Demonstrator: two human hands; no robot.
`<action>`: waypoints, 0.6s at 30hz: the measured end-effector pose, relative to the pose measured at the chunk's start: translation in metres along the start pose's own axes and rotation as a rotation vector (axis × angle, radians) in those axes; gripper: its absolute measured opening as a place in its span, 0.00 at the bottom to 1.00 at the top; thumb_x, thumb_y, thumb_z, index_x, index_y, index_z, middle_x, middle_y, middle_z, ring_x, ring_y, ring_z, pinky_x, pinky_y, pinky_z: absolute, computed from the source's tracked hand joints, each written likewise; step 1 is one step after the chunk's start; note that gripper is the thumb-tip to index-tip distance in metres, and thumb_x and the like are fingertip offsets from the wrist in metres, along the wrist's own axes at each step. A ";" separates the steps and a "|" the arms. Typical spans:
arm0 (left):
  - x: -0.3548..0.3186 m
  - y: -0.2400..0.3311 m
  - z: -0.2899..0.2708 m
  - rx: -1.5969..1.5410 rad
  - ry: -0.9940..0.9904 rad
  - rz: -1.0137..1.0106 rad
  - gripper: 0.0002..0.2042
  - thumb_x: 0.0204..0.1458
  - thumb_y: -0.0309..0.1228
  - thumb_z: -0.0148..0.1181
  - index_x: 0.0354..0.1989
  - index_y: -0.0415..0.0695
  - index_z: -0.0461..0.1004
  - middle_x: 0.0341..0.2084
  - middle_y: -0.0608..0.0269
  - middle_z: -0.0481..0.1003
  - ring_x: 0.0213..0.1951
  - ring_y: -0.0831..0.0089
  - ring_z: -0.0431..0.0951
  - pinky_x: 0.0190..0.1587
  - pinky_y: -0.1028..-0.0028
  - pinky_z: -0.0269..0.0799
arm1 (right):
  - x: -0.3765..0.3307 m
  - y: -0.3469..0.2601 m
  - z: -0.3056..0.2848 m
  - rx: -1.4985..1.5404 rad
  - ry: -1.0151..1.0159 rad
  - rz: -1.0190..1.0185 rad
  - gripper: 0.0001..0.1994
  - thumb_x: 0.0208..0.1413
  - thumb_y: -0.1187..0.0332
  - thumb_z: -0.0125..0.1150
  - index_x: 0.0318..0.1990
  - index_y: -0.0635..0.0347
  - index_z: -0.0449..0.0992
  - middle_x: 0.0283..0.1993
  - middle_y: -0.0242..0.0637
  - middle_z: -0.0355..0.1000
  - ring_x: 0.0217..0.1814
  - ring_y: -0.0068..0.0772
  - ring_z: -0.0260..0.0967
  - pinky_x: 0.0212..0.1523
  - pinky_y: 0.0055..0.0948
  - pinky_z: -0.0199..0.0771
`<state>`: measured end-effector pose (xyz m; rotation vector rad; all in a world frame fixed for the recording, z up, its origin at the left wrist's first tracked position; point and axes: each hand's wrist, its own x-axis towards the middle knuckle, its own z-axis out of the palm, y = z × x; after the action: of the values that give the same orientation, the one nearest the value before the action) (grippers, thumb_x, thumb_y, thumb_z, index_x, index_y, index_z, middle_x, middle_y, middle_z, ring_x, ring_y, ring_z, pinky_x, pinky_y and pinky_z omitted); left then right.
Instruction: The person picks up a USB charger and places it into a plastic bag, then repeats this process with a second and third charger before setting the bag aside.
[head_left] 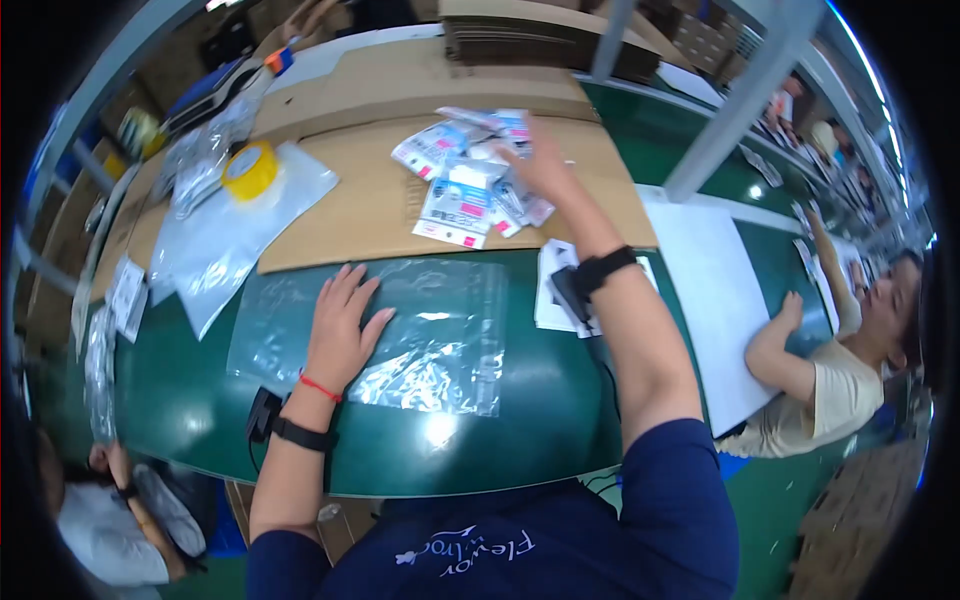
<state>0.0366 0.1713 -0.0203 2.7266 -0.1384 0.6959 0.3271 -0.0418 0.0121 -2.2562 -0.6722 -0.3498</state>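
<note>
A clear bag [400, 335] is pinned flat near the front edge of the green table [180, 400] by the left hand [340, 325], fingers spread open on the film. The right hand [540, 160] is stretched to a pile of small packets [470, 180] on the cardboard sheet [360, 215] at the far edge; whether it grips one cannot be told. The bag looks thin, limp and slippery, best taken by its zip strip at the right end. The packets seem light and flat, easily pinched by an edge.

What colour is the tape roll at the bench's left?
Yellow; the tape roll shows best in the head view.
</note>
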 end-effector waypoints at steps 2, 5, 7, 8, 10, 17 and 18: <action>-0.003 -0.003 -0.004 0.016 0.013 -0.037 0.19 0.50 0.36 0.61 0.48 0.39 0.72 0.54 0.48 0.68 0.59 0.49 0.64 0.62 0.55 0.56 | -0.005 -0.001 -0.007 -0.045 0.159 -0.144 0.32 0.52 0.62 0.62 0.64 0.58 0.58 0.63 0.55 0.60 0.67 0.52 0.54 0.64 0.39 0.56; -0.007 -0.004 -0.006 0.008 0.028 -0.018 0.18 0.50 0.36 0.61 0.47 0.39 0.73 0.54 0.48 0.68 0.59 0.49 0.64 0.61 0.54 0.56 | -0.020 -0.020 -0.011 -0.157 -0.075 -0.398 0.31 0.50 0.68 0.61 0.63 0.54 0.60 0.62 0.52 0.60 0.66 0.52 0.56 0.64 0.40 0.57; -0.006 -0.003 -0.011 0.017 0.039 -0.005 0.18 0.50 0.36 0.61 0.47 0.39 0.73 0.53 0.48 0.69 0.58 0.49 0.65 0.61 0.55 0.58 | -0.035 -0.035 -0.012 -0.215 -0.175 -0.525 0.30 0.49 0.71 0.60 0.63 0.51 0.62 0.62 0.51 0.61 0.65 0.52 0.57 0.63 0.40 0.58; -0.005 -0.001 -0.013 0.020 0.043 0.003 0.18 0.50 0.36 0.61 0.47 0.39 0.73 0.52 0.47 0.69 0.58 0.50 0.65 0.60 0.55 0.58 | -0.046 -0.050 -0.006 -0.279 -0.174 -0.637 0.30 0.48 0.73 0.59 0.61 0.49 0.64 0.62 0.50 0.61 0.64 0.52 0.58 0.62 0.39 0.60; -0.002 0.011 -0.017 -0.033 0.009 0.008 0.18 0.50 0.36 0.61 0.46 0.39 0.73 0.52 0.47 0.70 0.57 0.49 0.66 0.60 0.56 0.59 | -0.062 -0.060 0.000 -0.346 -0.168 -0.740 0.30 0.46 0.76 0.59 0.60 0.47 0.66 0.62 0.48 0.61 0.63 0.52 0.60 0.61 0.38 0.62; 0.013 0.051 -0.015 -0.437 -0.294 -0.101 0.17 0.53 0.35 0.60 0.49 0.40 0.72 0.53 0.51 0.70 0.58 0.56 0.67 0.58 0.63 0.63 | -0.093 -0.096 0.004 -0.333 -0.470 -0.368 0.25 0.47 0.71 0.60 0.57 0.51 0.69 0.54 0.45 0.68 0.53 0.50 0.68 0.51 0.38 0.70; 0.016 0.055 -0.013 -0.553 -0.302 -0.211 0.18 0.54 0.36 0.59 0.51 0.40 0.71 0.53 0.52 0.70 0.58 0.58 0.67 0.58 0.63 0.63 | -0.095 -0.096 0.003 -0.329 -0.471 -0.372 0.25 0.47 0.71 0.60 0.57 0.51 0.69 0.54 0.45 0.68 0.53 0.50 0.68 0.51 0.38 0.70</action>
<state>0.0355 0.1231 0.0140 2.2463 -0.0919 0.1474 0.1946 -0.0173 0.0246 -2.5458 -1.3757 -0.1031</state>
